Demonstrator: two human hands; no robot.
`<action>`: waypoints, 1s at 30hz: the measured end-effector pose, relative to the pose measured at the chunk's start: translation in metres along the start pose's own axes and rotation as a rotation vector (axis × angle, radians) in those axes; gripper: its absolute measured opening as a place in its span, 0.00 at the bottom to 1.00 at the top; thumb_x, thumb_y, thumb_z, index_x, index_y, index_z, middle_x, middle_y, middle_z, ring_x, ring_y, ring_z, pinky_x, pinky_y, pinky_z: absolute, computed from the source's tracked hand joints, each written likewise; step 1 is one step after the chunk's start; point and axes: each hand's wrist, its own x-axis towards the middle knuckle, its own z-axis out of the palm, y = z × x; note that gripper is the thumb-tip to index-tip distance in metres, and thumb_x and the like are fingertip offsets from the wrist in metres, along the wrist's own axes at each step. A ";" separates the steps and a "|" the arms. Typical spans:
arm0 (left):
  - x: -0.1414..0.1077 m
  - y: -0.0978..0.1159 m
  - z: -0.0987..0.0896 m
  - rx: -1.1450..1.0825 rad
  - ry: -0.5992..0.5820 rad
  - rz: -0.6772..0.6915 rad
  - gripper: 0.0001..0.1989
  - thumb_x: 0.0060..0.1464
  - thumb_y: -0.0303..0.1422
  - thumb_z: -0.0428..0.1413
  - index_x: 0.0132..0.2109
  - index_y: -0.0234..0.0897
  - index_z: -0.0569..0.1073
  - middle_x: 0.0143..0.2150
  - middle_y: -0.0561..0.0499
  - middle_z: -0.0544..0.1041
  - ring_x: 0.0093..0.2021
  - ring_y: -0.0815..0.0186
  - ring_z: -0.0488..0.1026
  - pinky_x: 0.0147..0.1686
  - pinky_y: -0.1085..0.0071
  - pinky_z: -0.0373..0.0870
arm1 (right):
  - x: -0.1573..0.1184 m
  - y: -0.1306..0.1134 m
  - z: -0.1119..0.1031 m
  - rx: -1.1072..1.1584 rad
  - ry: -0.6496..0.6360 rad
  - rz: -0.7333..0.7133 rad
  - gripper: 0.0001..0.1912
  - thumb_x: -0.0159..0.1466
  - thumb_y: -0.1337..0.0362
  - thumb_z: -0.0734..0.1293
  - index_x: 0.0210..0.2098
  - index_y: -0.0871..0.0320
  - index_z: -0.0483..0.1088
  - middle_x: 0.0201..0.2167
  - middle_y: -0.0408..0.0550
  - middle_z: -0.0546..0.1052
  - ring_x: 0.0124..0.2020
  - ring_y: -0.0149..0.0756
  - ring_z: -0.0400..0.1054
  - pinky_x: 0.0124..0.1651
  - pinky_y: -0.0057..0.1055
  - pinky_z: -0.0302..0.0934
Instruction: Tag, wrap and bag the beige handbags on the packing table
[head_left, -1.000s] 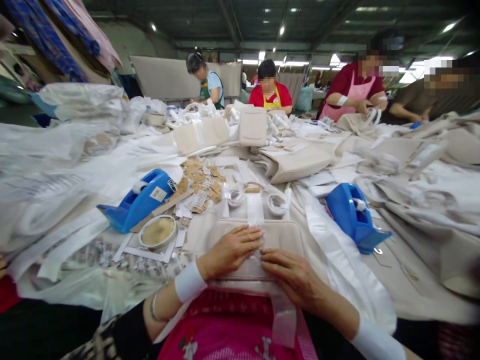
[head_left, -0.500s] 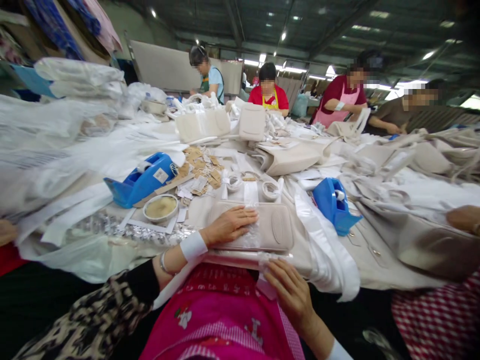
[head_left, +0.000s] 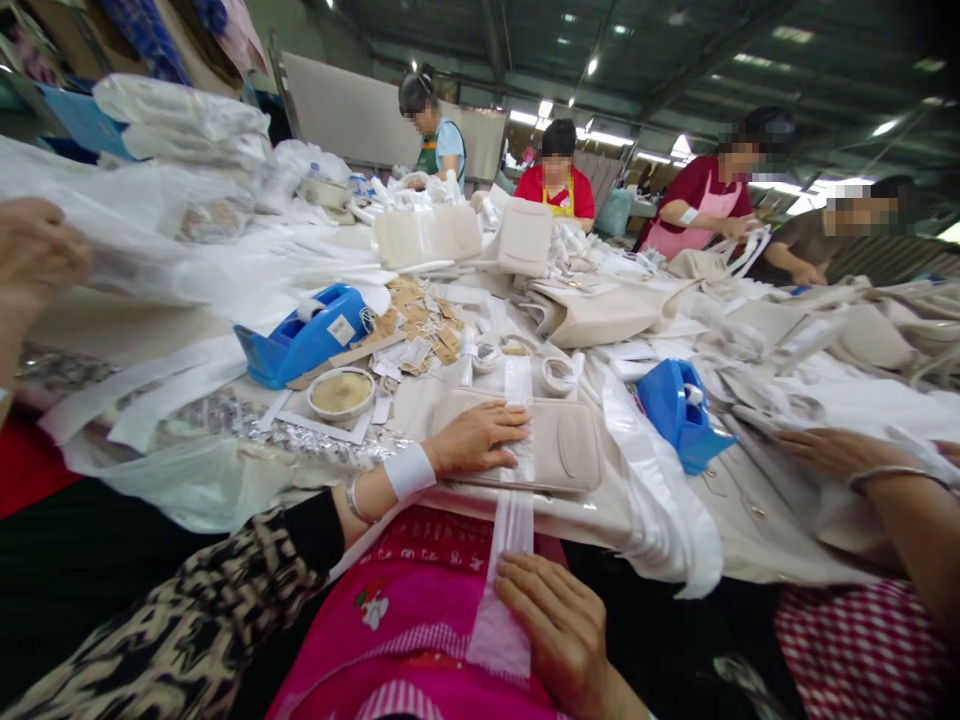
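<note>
A worker's left hand (head_left: 480, 438) lies flat, fingers extended, on the 9 o'clock side of a beige bag (head_left: 566, 445), while the right hand (head_left: 555, 620), toward 6 o'clock, curls its fingers over a translucent strip (head_left: 514, 520) running off the bag; with the thumb hidden, whether it grips cannot be told. The bag lies flat just ahead of the pink apron (head_left: 405, 580). It looks light and padded, soft enough to dent, best held by its side edges; the thin strip is probably slippery, best pinched at its free end. Wrapped coils (head_left: 547, 380) sit at 12 o'clock, tags (head_left: 420, 330) at 11, a blue dispenser (head_left: 309, 340) at 10, a second dispenser (head_left: 684, 415) at 3. A co-worker's hand (head_left: 836, 455) shows farther out at 3.
</note>
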 end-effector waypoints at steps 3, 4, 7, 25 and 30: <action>0.000 0.000 0.001 0.017 0.002 0.009 0.24 0.58 0.40 0.60 0.59 0.36 0.70 0.65 0.41 0.67 0.67 0.58 0.60 0.68 0.58 0.50 | 0.006 -0.004 -0.004 0.034 0.013 -0.027 0.17 0.66 0.77 0.56 0.43 0.62 0.74 0.36 0.52 0.82 0.43 0.39 0.78 0.45 0.34 0.73; -0.001 0.001 0.001 0.026 0.004 0.014 0.24 0.58 0.40 0.59 0.59 0.36 0.70 0.65 0.40 0.67 0.67 0.58 0.60 0.68 0.58 0.51 | 0.011 -0.003 -0.007 0.050 0.014 -0.035 0.16 0.66 0.77 0.56 0.42 0.63 0.74 0.36 0.53 0.82 0.43 0.39 0.78 0.45 0.33 0.72; -0.003 0.003 -0.002 0.062 0.003 0.027 0.25 0.59 0.41 0.58 0.60 0.35 0.70 0.66 0.40 0.66 0.67 0.58 0.60 0.68 0.58 0.51 | 0.036 0.010 -0.022 0.101 0.013 0.019 0.14 0.66 0.75 0.58 0.42 0.62 0.74 0.36 0.53 0.81 0.42 0.39 0.77 0.45 0.31 0.71; -0.012 0.002 0.009 -0.128 0.283 -0.186 0.23 0.53 0.19 0.46 0.56 0.34 0.59 0.63 0.38 0.63 0.67 0.61 0.57 0.64 0.62 0.62 | 0.154 0.176 0.023 -0.012 -0.143 0.527 0.11 0.62 0.68 0.65 0.23 0.56 0.72 0.24 0.40 0.73 0.26 0.31 0.68 0.31 0.28 0.59; -0.008 0.007 0.000 -0.109 0.223 -0.224 0.23 0.61 0.30 0.53 0.61 0.34 0.58 0.63 0.36 0.62 0.67 0.56 0.58 0.63 0.58 0.64 | 0.147 0.187 0.036 -0.042 -0.180 0.515 0.11 0.62 0.69 0.65 0.23 0.56 0.71 0.27 0.42 0.72 0.29 0.33 0.67 0.33 0.29 0.57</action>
